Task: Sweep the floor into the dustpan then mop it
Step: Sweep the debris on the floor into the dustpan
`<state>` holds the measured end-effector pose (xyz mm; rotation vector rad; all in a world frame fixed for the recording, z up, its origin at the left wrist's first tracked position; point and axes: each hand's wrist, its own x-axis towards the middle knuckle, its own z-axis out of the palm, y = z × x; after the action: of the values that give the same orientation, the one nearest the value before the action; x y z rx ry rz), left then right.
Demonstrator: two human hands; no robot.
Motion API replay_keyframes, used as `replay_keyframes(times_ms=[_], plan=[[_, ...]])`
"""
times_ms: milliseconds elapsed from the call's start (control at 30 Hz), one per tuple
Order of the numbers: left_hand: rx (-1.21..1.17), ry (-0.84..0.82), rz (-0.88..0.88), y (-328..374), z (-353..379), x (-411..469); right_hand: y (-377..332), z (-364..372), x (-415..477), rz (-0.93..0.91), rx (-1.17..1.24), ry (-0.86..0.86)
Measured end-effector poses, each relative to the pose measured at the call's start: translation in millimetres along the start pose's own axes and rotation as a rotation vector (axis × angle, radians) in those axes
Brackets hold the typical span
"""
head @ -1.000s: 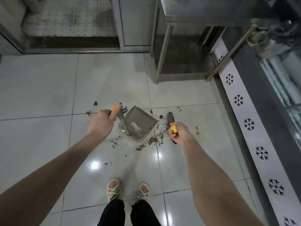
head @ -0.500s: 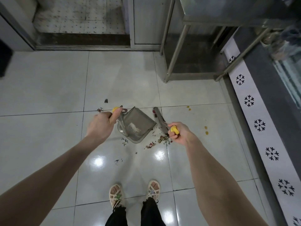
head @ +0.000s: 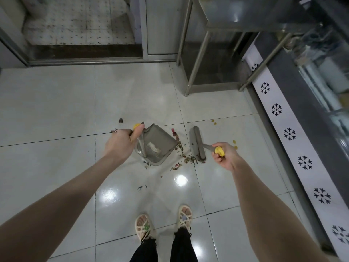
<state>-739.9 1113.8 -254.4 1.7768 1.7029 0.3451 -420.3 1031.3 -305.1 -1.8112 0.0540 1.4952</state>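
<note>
A grey dustpan point(head: 160, 140) stands on the white tiled floor, its mouth facing right, with a pale scrap inside. My left hand point(head: 120, 144) grips its yellow-tipped upright handle. My right hand point(head: 224, 156) grips the yellow end of a broom handle; the grey broom head point(head: 198, 143) rests on the floor just right of the pan. A line of small dry scraps point(head: 186, 157) lies between pan mouth and broom head. More bits lie at the pan's left point(head: 115, 130) and yellow crumbs point(head: 234, 144) to the right.
A steel table with legs point(head: 198, 59) stands at the back right. A dark counter with a white snowflake strip point(head: 289, 133) runs along the right. A door threshold point(head: 85, 61) crosses the back. My sandalled feet point(head: 164, 222) stand just behind the pan.
The broom head has swung out to the right, away from the pan mouth, and my right hand moved right with it. The dustpan and my left hand stayed almost in place.
</note>
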Motion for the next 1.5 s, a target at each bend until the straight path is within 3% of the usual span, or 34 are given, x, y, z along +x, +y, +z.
replay_keyframes(times_ms=[233,500,700,1133,1500], plan=[[-0.007,0.010,0.011,-21.1,-2.9,-9.1,33.0,1.4,-0.2,-0.006,-0.031,0.101],[-0.005,0.031,-0.052,-33.9,0.1,-21.1,70.6,51.7,-1.2,0.092,0.058,-0.118],[0.038,0.042,-0.063,-35.9,-1.6,-31.5,64.6,72.1,-24.9,0.093,0.137,-0.162],[-0.035,0.067,-0.064,-18.3,4.5,-60.2,42.0,-1.6,-52.7,0.010,0.125,-0.054],[-0.028,0.081,-0.060,-0.8,20.6,-86.6,75.4,-54.9,-58.7,0.017,0.072,0.079]])
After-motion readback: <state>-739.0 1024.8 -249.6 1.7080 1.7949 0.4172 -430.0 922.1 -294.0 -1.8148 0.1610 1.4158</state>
